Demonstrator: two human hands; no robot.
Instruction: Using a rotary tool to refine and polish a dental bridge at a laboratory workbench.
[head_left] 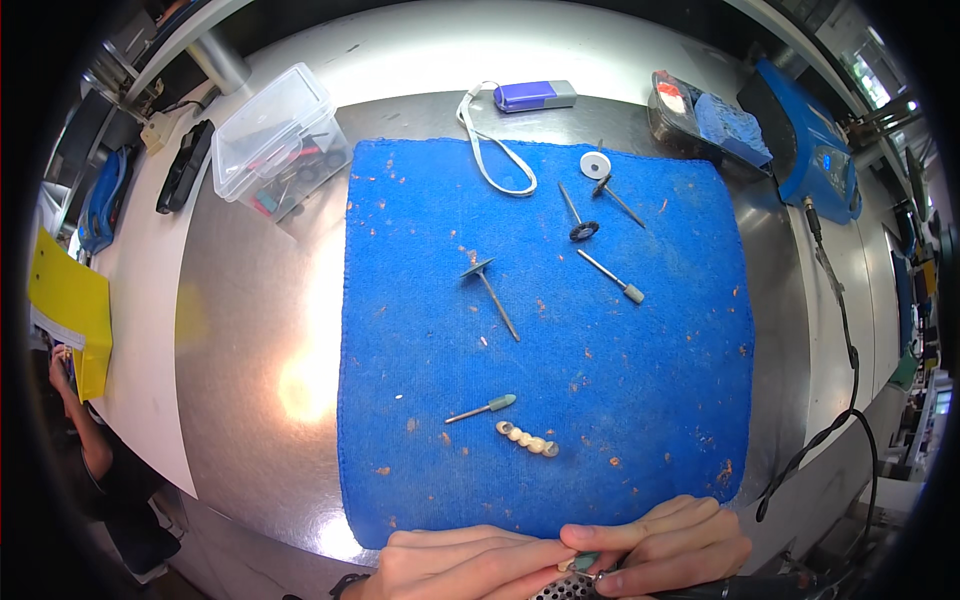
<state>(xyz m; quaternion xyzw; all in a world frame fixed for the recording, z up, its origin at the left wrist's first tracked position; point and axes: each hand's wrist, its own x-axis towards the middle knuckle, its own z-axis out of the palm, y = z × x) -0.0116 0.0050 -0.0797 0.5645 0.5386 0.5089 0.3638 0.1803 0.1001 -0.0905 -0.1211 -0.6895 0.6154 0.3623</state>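
Left hand (470, 562): fingers bunched, seemingly pinching a small cream piece (565, 566) at the frame's lower edge, right of centre.
Right hand (670, 548): curled round a green-tipped tool (587, 562), tip near that piece; contact can't be told.
Tooth strip (527, 440): lower centre, on blue cloth (650, 380).
Steadiness: bracing both hands together and pressing lightly should help.
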